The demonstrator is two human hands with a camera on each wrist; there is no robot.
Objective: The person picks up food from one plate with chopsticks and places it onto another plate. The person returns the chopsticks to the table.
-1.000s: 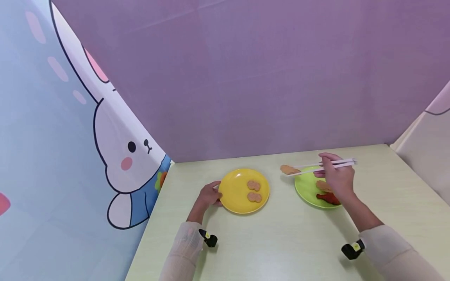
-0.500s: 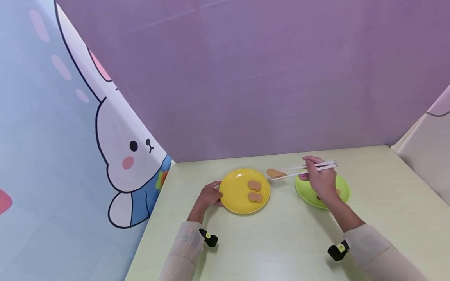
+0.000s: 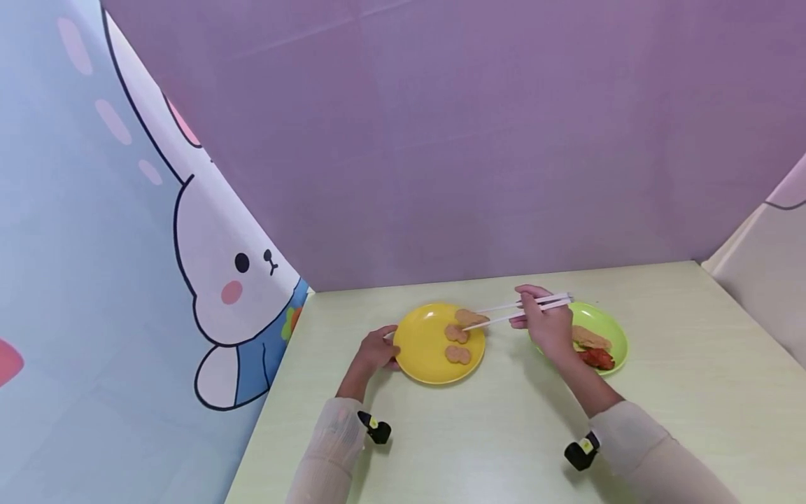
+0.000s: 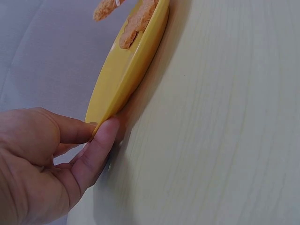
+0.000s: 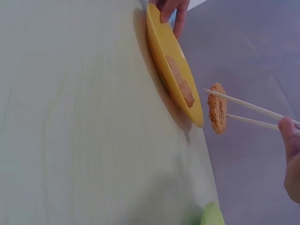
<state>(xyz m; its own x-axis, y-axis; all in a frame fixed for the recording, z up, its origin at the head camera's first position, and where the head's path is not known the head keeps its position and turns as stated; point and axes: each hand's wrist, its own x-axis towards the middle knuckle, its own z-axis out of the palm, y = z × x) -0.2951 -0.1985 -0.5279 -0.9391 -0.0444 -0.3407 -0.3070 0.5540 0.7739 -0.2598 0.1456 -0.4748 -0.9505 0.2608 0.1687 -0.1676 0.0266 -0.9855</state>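
My left hand [image 3: 376, 350] pinches the near-left rim of a yellow plate [image 3: 415, 343], thumb and fingers on either side of the edge in the left wrist view. Two brown nuggets [image 3: 457, 355] lie on the plate's right half. White chopsticks [image 5: 253, 107] are gripped in my right hand [image 3: 546, 327]. Between their tips is a golden breaded piece of food [image 5: 216, 119], raised above the plate's far-right edge in the right wrist view.
Right of the yellow plate, partly behind my right hand, a green plate [image 3: 618, 339] bears another breaded piece [image 3: 590, 339] and a red-brown drumstick [image 3: 597, 359]. A purple cloth wall [image 3: 441, 175] rises along the table's back edge.
My right hand has moved left, carrying the breaded piece in the chopsticks from beside the green plate to over the yellow plate. My left hand has kept its place on the rim.
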